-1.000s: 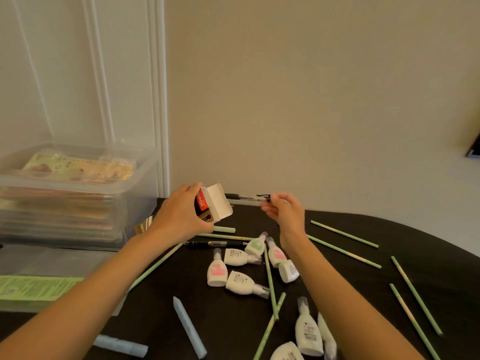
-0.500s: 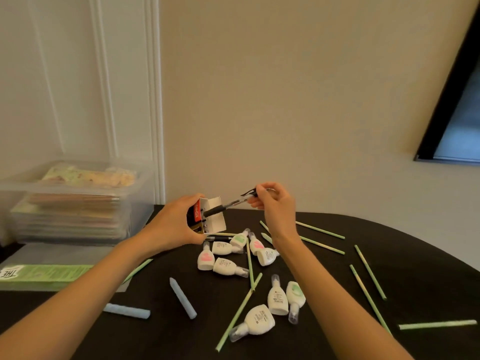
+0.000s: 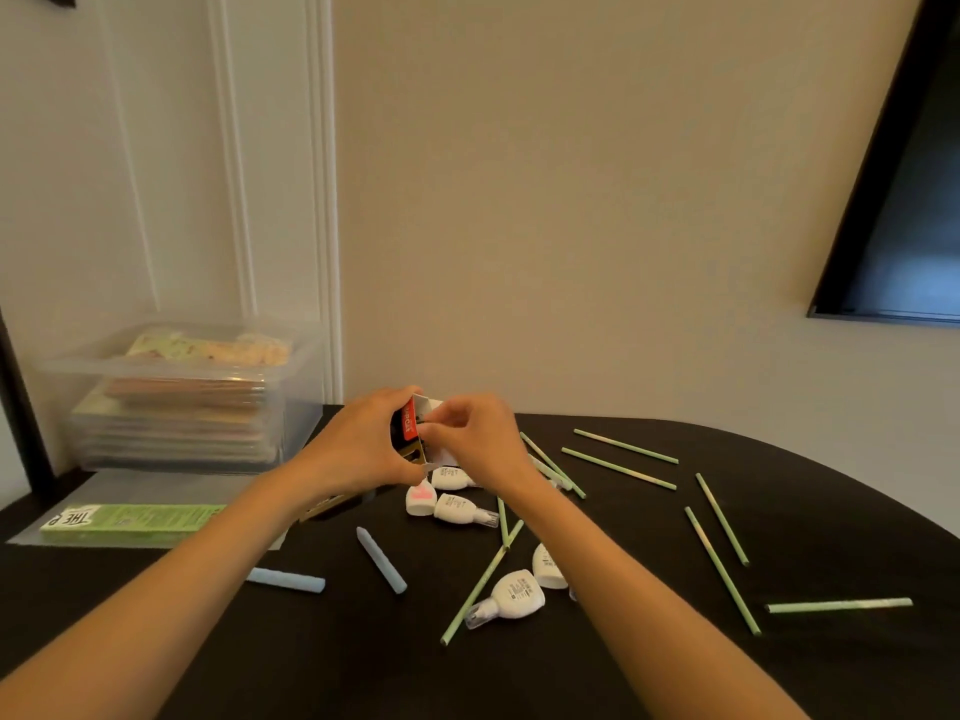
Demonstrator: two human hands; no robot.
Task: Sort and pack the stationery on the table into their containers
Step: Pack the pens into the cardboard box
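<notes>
One box (image 3: 410, 426) btwn L hand (image 3: 363, 445), gripping, & R hand (image 3: 480, 440), pinching flap (image 3: 434, 406).

"What colour is the table (image 3: 675, 667)?"
"Black. The thin sticks (image 3: 620, 468) on the right side are pale green."
"And the little box (image 3: 410, 426) in the middle?"
"Red and black with a bit of gold, and a white flap."
"The small bottles (image 3: 454, 507)?"
"White. One has a pink patch."
"The two fat sticks (image 3: 381, 560) low in the middle?"
"Light blue."
"The long packet (image 3: 130, 518) at the left?"
"Green, with a white label and black letters. The tub (image 3: 171, 439) above it is see-through, with green and pink patterned paper on top. The wall (image 3: 571, 200) is cream."
</notes>
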